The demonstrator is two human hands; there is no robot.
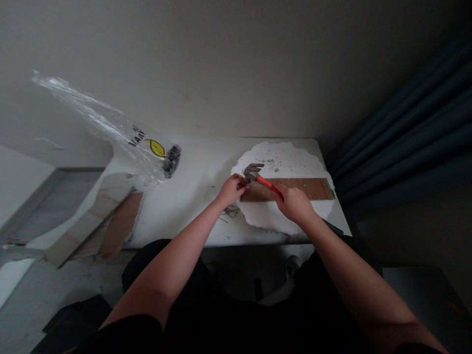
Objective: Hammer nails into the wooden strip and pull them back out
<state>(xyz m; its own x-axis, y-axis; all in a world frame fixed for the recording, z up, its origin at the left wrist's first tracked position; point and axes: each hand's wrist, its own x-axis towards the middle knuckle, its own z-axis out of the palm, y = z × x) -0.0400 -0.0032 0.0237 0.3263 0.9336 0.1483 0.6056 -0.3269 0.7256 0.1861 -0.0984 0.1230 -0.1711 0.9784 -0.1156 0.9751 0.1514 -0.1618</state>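
Observation:
My right hand is wrapped around the red handle of a claw hammer. The hammer's metal head hangs over the left end of a brown wooden board. Right beside that head, my left hand has its fingers pinched together at the board's end. Whatever is between those fingertips is too small and too hidden to make out. Under the board lies a ragged-edged white slab with pitted, crumbly patches. Several thin nails are scattered just below my left wrist.
A clear plastic bag with a yellow print and dark contents at its bottom stands left on the white table. Other wood pieces lean at the table's left side. A dark curtain hangs at right.

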